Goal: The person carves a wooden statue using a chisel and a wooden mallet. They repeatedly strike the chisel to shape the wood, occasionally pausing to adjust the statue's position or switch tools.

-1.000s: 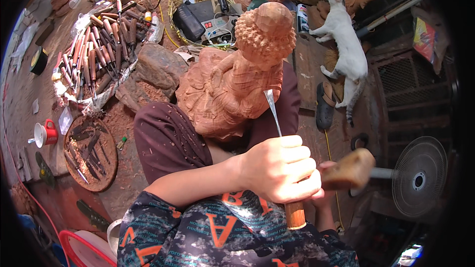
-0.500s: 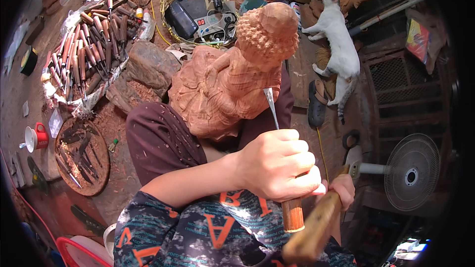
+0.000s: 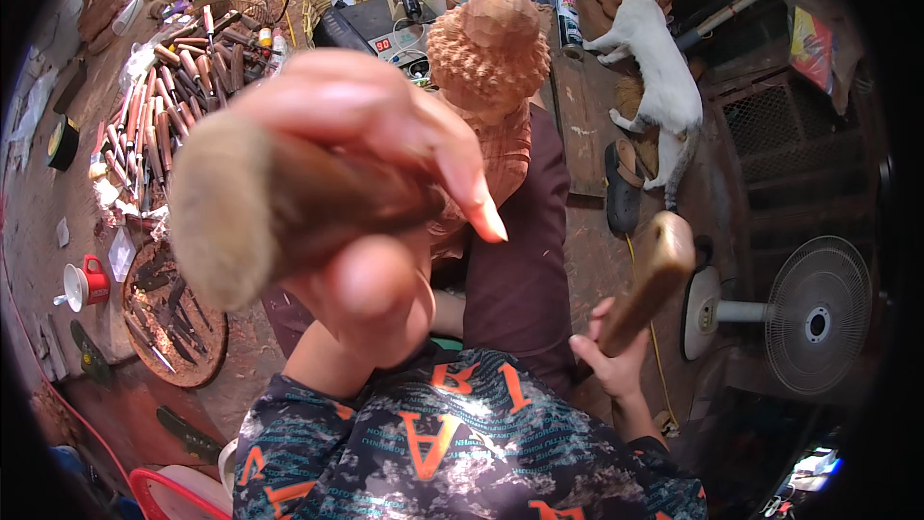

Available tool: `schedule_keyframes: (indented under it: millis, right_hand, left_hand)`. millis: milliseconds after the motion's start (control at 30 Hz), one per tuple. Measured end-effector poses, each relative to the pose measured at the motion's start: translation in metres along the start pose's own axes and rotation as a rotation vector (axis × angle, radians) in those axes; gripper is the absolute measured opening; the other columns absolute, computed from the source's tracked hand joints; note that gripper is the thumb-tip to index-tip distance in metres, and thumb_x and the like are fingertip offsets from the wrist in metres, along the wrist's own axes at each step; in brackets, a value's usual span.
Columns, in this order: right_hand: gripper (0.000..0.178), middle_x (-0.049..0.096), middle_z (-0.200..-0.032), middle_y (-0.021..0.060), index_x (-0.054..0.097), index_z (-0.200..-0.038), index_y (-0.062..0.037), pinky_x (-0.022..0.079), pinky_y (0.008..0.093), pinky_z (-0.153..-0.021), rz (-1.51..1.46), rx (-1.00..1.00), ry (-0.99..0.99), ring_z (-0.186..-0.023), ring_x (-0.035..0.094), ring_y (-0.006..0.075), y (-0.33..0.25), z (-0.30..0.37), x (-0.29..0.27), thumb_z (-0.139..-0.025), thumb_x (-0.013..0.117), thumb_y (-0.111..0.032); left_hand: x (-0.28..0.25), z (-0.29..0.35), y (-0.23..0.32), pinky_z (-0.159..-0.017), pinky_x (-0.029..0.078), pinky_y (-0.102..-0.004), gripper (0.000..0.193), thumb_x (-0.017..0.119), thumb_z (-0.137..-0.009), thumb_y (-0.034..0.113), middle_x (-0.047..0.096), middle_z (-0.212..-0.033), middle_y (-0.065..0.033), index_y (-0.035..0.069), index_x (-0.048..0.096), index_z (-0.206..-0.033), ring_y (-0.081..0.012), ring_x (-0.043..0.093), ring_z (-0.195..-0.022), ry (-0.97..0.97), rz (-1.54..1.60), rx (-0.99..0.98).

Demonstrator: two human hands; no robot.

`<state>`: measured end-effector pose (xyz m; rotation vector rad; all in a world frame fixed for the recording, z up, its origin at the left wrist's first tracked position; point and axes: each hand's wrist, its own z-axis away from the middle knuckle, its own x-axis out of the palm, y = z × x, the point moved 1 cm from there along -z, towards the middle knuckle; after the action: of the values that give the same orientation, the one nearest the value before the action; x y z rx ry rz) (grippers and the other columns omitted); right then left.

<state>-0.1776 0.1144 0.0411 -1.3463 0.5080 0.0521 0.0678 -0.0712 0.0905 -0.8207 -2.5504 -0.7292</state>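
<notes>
At far L of my remote view I had a red mug (image 3: 95,280), then wood-handled chisels (image 3: 159,120) piled beyond a round board (image 3: 216,327). L hand (image 3: 404,135), blurred & up close, was wrapped round a wooden tool handle (image 3: 223,217). Carved wooden figure (image 3: 489,58) was beyond, partly hidden. R hand (image 3: 621,366) gripped a wooden mallet (image 3: 653,279), tilted up; white cat (image 3: 659,67) lay past it, fan (image 3: 804,347) far R.

Right of my one curly-headed statue (image 3: 491,58) I count one mallet (image 3: 653,274), one cat (image 3: 664,67), one fan (image 3: 816,316), one shoe (image 3: 622,195); left of it, one wooden handle (image 3: 289,202), one mug (image 3: 94,281), chisels (image 3: 154,120) beyond counting.
</notes>
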Motion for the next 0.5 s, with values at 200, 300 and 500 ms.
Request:
schedule_keyframes:
  millis: [200, 300, 500]
  right_hand:
    - [0.059, 0.064, -0.108, 0.0120, 0.055, -0.120, 0.0020, 0.046, 0.0330, -0.090, 0.226, 0.059, -0.249, -0.101, 0.061, 0.0200, 0.015, -0.004, 0.020, -0.072, 0.082, -0.018]
    - [0.060, 0.064, -0.110, 0.0129, 0.055, -0.121, 0.0021, 0.046, 0.0333, -0.091, 0.211, 0.028, -0.269, -0.103, 0.060, 0.0200, 0.017, -0.005, 0.018, -0.072, 0.082, -0.019]
    - [0.061, 0.064, -0.110, 0.0137, 0.055, -0.121, 0.0025, 0.046, 0.0347, -0.091, 0.215, 0.025, -0.247, -0.102, 0.061, 0.0212, 0.021, -0.009, 0.016, -0.071, 0.082, -0.019]
  left_hand:
    - [-0.007, 0.000, -0.013, -0.045, 0.032, -0.0265, 0.039, 0.044, -0.098, 0.048, 0.041, -0.076, -0.0060, 0.010, 0.048, -0.107, -0.0134, 0.040, -0.048, 0.069, 0.218, 0.029]
    - [-0.010, 0.003, -0.016, -0.045, 0.032, -0.0260, 0.050, 0.042, -0.096, 0.057, 0.041, -0.072, -0.0051, 0.008, 0.049, -0.104, -0.0119, 0.038, -0.046, 0.063, 0.218, 0.046]
    - [-0.010, 0.001, -0.018, -0.042, 0.028, -0.0245, 0.057, 0.042, -0.094, 0.062, 0.039, -0.065, -0.0032, 0.006, 0.050, -0.098, -0.0105, 0.035, -0.043, 0.070, 0.261, 0.053]
